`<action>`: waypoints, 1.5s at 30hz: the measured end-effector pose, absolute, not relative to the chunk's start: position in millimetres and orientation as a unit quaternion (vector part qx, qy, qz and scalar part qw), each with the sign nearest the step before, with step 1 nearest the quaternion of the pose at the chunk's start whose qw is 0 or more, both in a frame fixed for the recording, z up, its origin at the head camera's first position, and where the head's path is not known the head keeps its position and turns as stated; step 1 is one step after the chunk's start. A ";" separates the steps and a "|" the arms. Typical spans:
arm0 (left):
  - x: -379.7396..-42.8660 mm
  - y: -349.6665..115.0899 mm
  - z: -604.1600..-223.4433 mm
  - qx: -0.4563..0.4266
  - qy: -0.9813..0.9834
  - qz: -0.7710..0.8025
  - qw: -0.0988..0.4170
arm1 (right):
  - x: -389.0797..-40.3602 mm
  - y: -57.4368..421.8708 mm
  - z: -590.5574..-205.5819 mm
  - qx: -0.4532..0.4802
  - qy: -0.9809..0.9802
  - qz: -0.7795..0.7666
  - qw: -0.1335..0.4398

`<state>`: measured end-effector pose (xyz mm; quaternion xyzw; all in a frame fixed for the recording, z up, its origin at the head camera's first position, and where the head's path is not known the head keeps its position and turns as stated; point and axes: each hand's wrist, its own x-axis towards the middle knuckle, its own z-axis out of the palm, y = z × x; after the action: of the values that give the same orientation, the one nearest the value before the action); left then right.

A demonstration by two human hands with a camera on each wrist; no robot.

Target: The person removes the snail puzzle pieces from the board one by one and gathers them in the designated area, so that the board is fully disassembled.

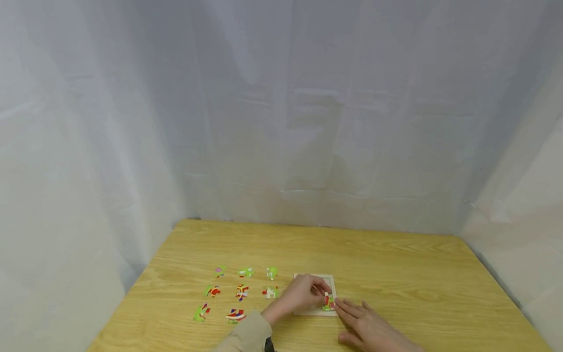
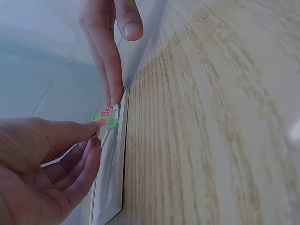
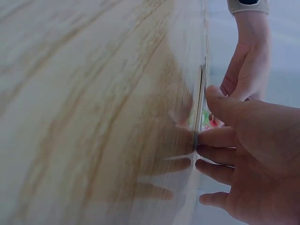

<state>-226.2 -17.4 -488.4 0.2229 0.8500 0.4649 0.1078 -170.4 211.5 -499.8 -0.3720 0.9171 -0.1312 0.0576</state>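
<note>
A green and red jigsaw piece [image 2: 108, 116] is pinched between the thumb and fingers of my left hand [image 1: 306, 293]. It is over the near right corner of a white puzzle frame [image 1: 333, 283], and tilted in the left wrist view. Whether it touches the frame's bottom cannot be told. My right hand [image 1: 367, 325] lies with fingers straight, its fingertips touching the frame's right edge. In the right wrist view the right fingers [image 3: 218, 154] rest along that edge, and the piece is mostly hidden behind them.
Left of the frame, several loose jigsaw pieces lie spread in rows on the wooden table [image 1: 396, 264], among them a red and white one [image 1: 270, 293] close to the left hand and a striped one [image 1: 236, 315] by the sleeve. White sheeting [image 1: 308, 122] hangs behind the table and at both sides.
</note>
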 end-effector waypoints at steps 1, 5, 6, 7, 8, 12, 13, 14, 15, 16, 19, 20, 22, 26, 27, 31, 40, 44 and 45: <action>-226.0 -17.5 -488.4 0.222 0.850 0.464 0.107 | -170.5 211.6 -499.8 -0.371 0.917 -0.132 0.060; -225.9 -18.0 -487.0 0.225 0.848 0.468 0.102 | -170.2 211.7 -499.0 -0.363 0.920 -0.134 0.067; -226.4 -18.2 -486.8 0.226 0.848 0.469 0.098 | -170.0 211.6 -498.8 -0.361 0.920 -0.134 0.069; -227.0 -18.7 -486.6 0.228 0.847 0.471 0.095 | -169.9 211.5 -498.9 -0.360 0.921 -0.132 0.068; -227.8 -19.4 -486.1 0.230 0.844 0.475 0.093 | -169.7 211.2 -498.8 -0.360 0.921 -0.131 0.066; -230.9 -24.8 -480.8 0.227 0.836 0.491 0.094 | -169.0 210.6 -498.8 -0.363 0.922 -0.122 0.057; -232.1 -26.5 -479.5 0.226 0.832 0.496 0.098 | -169.0 210.5 -499.0 -0.362 0.922 -0.121 0.057; -233.1 -28.2 -478.2 0.224 0.830 0.500 0.101 | -169.0 210.2 -499.0 -0.360 0.923 -0.124 0.060; -234.0 -30.0 -477.0 0.222 0.829 0.502 0.103 | -169.0 210.1 -498.9 -0.359 0.923 -0.126 0.064; -235.2 -31.9 -476.7 0.220 0.828 0.504 0.106 | -169.2 209.7 -498.9 -0.356 0.923 -0.129 0.069; -237.6 -38.5 -475.7 0.215 0.826 0.508 0.111 | -169.9 208.7 -499.2 -0.347 0.924 -0.138 0.084; -237.8 -40.8 -475.0 0.214 0.826 0.509 0.112 | -169.9 208.6 -499.0 -0.347 0.924 -0.140 0.086; -238.3 -45.9 -474.0 0.210 0.824 0.514 0.114 | -170.3 208.9 -498.9 -0.348 0.923 -0.140 0.086; -238.6 -57.8 -472.9 0.208 0.824 0.515 0.109 | -171.1 209.5 -498.0 -0.352 0.922 -0.139 0.085; -238.6 -61.3 -473.0 0.209 0.825 0.514 0.107 | -171.5 209.6 -497.9 -0.351 0.922 -0.139 0.086; -237.6 -76.6 -472.7 0.204 0.828 0.513 0.104 | -172.7 209.4 -497.2 -0.349 0.923 -0.138 0.091; -229.4 -110.5 -475.2 0.198 0.833 0.509 0.089 | -172.7 210.7 -498.8 -0.366 0.919 -0.132 0.070; -224.8 -123.7 -476.1 0.188 0.833 0.512 0.092 | -172.3 211.2 -499.0 -0.369 0.917 -0.133 0.064; -223.7 -126.7 -475.9 0.185 0.834 0.511 0.094 | -172.1 211.2 -498.9 -0.369 0.918 -0.133 0.065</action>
<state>-223.7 -126.7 -475.9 0.1848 0.8340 0.5114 0.0938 -172.1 211.2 -498.9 -0.3689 0.9176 -0.1332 0.0646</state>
